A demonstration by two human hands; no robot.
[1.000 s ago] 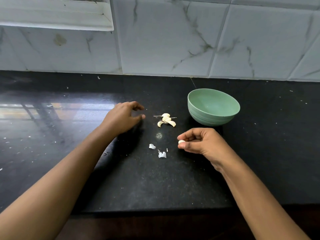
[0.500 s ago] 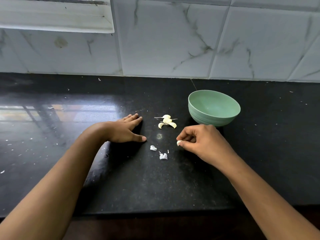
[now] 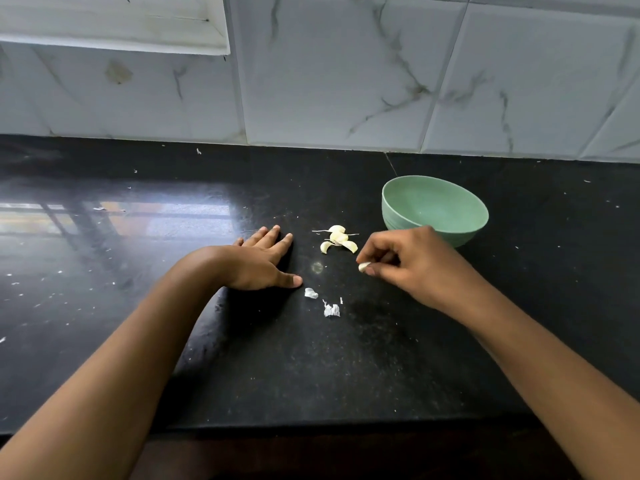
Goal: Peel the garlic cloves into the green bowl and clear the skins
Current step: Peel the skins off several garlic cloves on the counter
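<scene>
Left hand [image 3: 263, 261]: lies flat on the counter [image 3: 311, 375], palm down. The fingers are straight and point toward the wall, and the thumb stretches out to the right. It holds nothing.

Right hand [image 3: 415, 268]: fingers curled, with thumb and forefinger pinching one garlic clove [image 3: 363, 267]. The pale tip of the clove shows at the fingertips, and the rest is hidden by the fingers. Whether this hand touches the counter cannot be told. Its knuckles cover part of the near side of the bowl in this view.

Loose garlic cloves [image 3: 337, 239]: a small cluster of pale yellow curved pieces with a thin dry stalk across them. They lie on the counter between the two hands, a little farther back, just left of the bowl and apart from it.

Green bowl [image 3: 434, 207]: stands upright on the counter, right of the cluster and behind the right hand.

Garlic skins: one small white scrap [image 3: 311, 293] lies just beside the left thumb tip. A larger crumpled scrap [image 3: 331, 310] with a tiny fleck next to it lies slightly nearer the counter's front edge. Both lie on the counter, near the hands and well apart from the bowl.

Counter: black polished stone, dotted with fine white flecks. A bright reflection shows on the left part, and a faint pale smudge [image 3: 317, 267] lies between the thumb and the pinched clove.

Wall [image 3: 346, 81]: large white tiles with grey marble veins, rising from the back of the counter.

Window frame [image 3: 114, 26]: white, at the upper left.
</scene>
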